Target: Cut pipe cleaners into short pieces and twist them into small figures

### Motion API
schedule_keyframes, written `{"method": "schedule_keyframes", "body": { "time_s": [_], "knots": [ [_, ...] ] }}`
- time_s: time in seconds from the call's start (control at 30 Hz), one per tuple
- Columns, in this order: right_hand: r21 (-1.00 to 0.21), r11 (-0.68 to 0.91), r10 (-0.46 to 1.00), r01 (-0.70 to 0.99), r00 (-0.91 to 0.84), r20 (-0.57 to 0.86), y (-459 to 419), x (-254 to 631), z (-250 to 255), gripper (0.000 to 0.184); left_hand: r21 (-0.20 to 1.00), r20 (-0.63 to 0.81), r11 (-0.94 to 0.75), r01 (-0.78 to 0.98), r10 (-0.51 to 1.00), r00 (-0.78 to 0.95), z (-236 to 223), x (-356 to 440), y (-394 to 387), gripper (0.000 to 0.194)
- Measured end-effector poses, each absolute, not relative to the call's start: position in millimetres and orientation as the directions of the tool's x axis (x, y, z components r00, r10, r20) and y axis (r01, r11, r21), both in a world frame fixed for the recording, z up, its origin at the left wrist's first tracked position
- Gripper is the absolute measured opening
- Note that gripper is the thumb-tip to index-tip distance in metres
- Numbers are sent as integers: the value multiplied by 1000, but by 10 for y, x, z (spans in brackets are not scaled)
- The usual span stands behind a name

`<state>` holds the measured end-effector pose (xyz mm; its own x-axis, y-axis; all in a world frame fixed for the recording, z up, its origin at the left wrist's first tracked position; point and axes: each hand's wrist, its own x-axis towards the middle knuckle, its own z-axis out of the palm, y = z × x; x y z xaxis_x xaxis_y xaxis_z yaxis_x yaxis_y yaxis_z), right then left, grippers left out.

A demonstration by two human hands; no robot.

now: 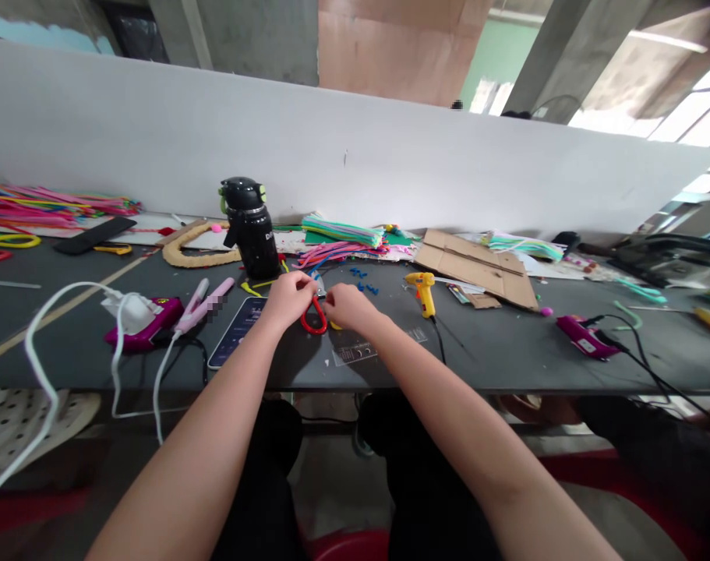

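Observation:
My left hand (294, 294) and my right hand (346, 305) are close together over the middle of the dark table, fingers pinched. What they pinch is too small and hidden to make out. Just below and between them a red loop (314, 319) lies on the table, with a bit of yellow beside it; it resembles a scissors handle, partly covered by my fingers. Small blue pieces (359, 273) are scattered beyond my right hand. A phone (236, 333) lies under my left forearm. To the right stands a yellow glue gun (423, 293).
A black bottle (255, 238) stands behind my left hand. Bundles of pipe cleaners (343, 231) and cardboard (477, 269) line the back by a white partition (343, 156). Purple power strips (147, 327) with trailing cords are at both sides. A person's dark sleeve (652, 444) is at right.

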<state>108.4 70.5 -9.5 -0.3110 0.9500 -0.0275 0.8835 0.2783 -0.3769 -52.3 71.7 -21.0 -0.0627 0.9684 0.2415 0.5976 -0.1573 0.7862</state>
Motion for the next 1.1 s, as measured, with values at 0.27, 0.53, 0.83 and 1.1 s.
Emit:
{"method": "schedule_keyframes", "body": {
  "time_s": [0.27,0.53,0.83,1.1],
  "knots": [
    [-355,68,996,933,-42,79,1106,1939,-375,30,631,200,-167,758,979,50,-245,-330,586,20],
    [-347,178,981,921,-139,136,1679,1838,-439,40,459,157,-209,864,976,153,-278,-25,441,22],
    [-277,139,990,951,-122,77,2261,1941,-560,56,485,90,-255,837,966,242,-219,91,255,20],
    [-260,82,993,962,-56,103,2157,1861,-628,67,517,90,-287,807,955,282,-171,178,164,19]
  ]
}}
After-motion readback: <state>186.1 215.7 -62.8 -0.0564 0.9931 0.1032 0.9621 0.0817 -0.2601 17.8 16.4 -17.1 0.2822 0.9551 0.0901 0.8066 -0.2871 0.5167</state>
